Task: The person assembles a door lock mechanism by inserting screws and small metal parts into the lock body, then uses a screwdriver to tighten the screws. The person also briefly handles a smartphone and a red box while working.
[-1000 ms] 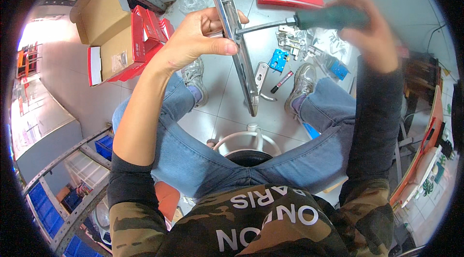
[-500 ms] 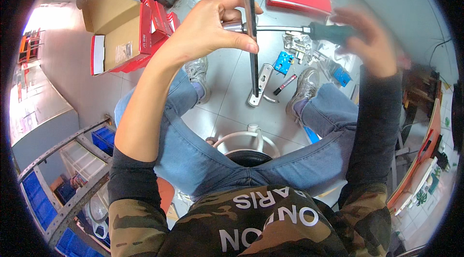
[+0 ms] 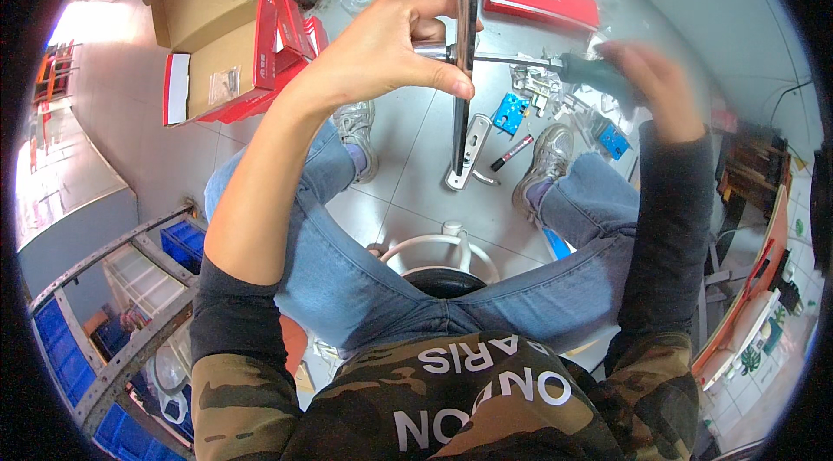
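Head view, now. Left hand point(image 3: 382, 49) raised over the knees, thumb and fingers clamped on a long metal door-handle plate point(image 3: 464, 71), held edge-on and near upright. A stub of its lever point(image 3: 429, 49) shows between the fingers. Plate now steeper than a second ago, when tilted across the lap; hand higher and further left in frame too.

Right hand point(image 3: 651, 84) blurred with motion, wrapped round the green handle of a screwdriver point(image 3: 555, 66); exact finger spread hard to tell through the blur. Shaft level, tip meeting the plate just beside the left thumb. Hand lower and further right than half a second ago, blade at the same spot on the plate: probably a screw being turned, the work well under way.

On the floor tiles between the shoes: a second handle plate point(image 3: 468, 153), a marker pen point(image 3: 514, 152), blue lock parts point(image 3: 510, 112). Beyond, a red box point(image 3: 542, 0); left, an open cardboard box point(image 3: 221, 36).
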Demonstrator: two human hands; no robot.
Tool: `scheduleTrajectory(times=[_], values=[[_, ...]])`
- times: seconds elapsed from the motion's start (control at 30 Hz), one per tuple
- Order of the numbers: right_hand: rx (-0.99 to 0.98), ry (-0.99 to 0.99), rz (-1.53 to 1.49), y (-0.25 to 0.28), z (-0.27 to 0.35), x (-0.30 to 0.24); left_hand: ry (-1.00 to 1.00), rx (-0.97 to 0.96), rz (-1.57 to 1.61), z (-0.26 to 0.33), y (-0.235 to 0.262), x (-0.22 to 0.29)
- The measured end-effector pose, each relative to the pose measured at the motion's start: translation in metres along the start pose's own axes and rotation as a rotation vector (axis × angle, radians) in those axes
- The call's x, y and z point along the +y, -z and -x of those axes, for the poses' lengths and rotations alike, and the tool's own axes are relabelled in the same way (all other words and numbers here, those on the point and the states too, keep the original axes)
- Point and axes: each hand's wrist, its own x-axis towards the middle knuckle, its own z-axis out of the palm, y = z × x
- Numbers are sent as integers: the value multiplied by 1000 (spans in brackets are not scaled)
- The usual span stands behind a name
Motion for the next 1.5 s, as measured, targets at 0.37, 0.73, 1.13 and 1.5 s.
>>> scheduleTrajectory(times=[0.37, 0.73, 1.13, 1.5], values=[[122, -53, -204, -3, -8, -2, -56, 90, 8, -3, -2, -1], [173, 155, -366, -1, -9, 2, -245, 209, 92, -6, -10, -5], [134, 249, -454, -1, -8, -1, -111, 124, 92, -3, -6, 0], [241, 204, -597, -12, -12, 6, -94, 110, 78, -2, -10, 0]])
